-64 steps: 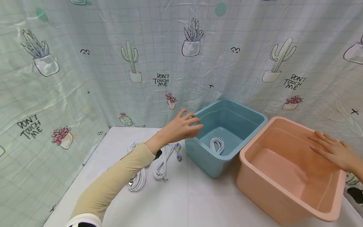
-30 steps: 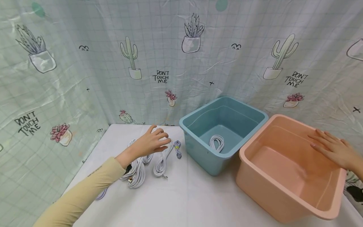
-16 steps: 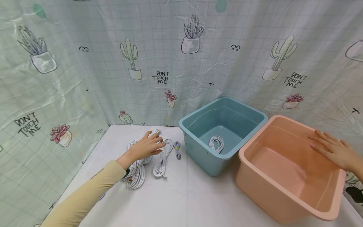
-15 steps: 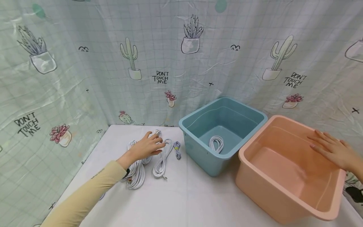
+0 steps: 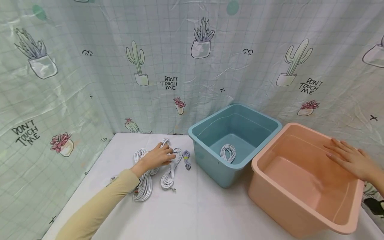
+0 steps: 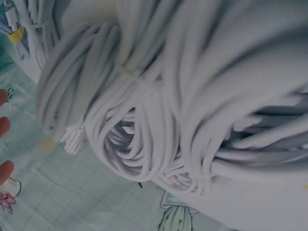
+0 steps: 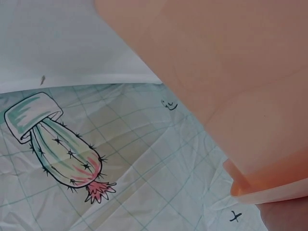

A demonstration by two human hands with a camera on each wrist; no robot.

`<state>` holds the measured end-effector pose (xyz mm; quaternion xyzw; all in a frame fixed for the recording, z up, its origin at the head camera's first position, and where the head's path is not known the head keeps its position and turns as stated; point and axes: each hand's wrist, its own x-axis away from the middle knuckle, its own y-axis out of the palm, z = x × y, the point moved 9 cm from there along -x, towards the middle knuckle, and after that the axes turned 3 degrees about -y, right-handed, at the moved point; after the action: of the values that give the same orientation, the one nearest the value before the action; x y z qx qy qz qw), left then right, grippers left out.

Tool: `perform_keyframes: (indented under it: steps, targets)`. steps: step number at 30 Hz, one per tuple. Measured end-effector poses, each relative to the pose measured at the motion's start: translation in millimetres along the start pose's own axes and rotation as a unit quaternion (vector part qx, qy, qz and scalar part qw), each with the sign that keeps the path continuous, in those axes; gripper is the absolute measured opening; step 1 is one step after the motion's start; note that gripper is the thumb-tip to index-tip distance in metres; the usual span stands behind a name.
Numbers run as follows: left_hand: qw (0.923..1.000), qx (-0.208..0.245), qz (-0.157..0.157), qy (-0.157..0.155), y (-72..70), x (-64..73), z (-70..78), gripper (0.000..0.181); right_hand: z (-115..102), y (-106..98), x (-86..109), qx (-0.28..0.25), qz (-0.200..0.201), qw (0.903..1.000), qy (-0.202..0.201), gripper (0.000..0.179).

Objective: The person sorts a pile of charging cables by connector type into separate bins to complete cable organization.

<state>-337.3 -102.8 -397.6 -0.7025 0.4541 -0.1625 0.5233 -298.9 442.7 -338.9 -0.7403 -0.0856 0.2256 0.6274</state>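
- Reaching for the white cables (image 5: 144, 190) on the counter (image 5: 192, 216) is judged to be the step in hand; no finished grasp can be made out.
- The left hand (image 5: 156, 156) is held low over these coils, with its fingers parted and loosely bent; nothing is seen to be gripped. Whether a cable is touched beneath the palm cannot be told.
- In the left wrist view, three fingertips (image 6: 4, 126) are seen at the edge, with the large coils lying beside them.
- The left forearm, covered by a tan sleeve (image 5: 102, 203), is stretched forward and inward from the lower left.
- The looped cable (image 5: 168, 180) is laid just beside the fingers, and the lilac cable (image 5: 186, 161), bound with yellow, is placed farther right, near the blue bin (image 5: 207, 166).
- One coiled cable (image 5: 228, 153) is already contained in the blue bin, on its floor near the front wall.
- The right hand (image 5: 352, 158) is laid with fingers extended across the far right side of the pink bin (image 5: 276, 200); nothing is seen to be clasped.
- For the next move, one bundle would need to be singled out and pinched, so that its neighbours are not dragged along.
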Motion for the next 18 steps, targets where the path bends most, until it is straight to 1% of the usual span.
perform_keyframes:
  steps: [4,7,9,10,12,15,18]
  targets:
    - [0.9997,-0.017,-0.015,0.005,9.5,-0.4,1.6,0.018,0,0,0.3,0.011,0.000,0.9999,-0.001,0.054]
    - [0.9993,-0.019,-0.029,0.012,12.5,-2.6,4.7,0.020,1,0,0.4,0.019,-0.003,0.9998,0.000,0.055]
    - [0.9989,-0.016,-0.040,0.021,13.5,-4.0,7.9,0.024,1,-1,0.4,0.016,-0.002,0.9999,0.002,0.055]
    - [0.9985,-0.015,-0.043,0.029,14.4,-4.4,10.0,0.025,0,-1,0.4,0.008,-0.001,1.0000,0.001,0.054]
    - [0.9976,-0.018,-0.050,0.045,15.8,-5.3,15.0,0.029,-1,-1,0.3,0.010,0.002,0.9999,-0.003,0.054]
    - [0.9955,-0.027,-0.063,0.066,18.8,-6.2,21.5,0.032,-3,-2,1.5,0.033,0.010,0.9993,-0.013,0.056]
    - [0.9940,-0.028,-0.074,0.075,19.3,-8.0,24.9,0.033,-4,-2,2.4,0.056,0.017,0.9980,-0.022,0.058]
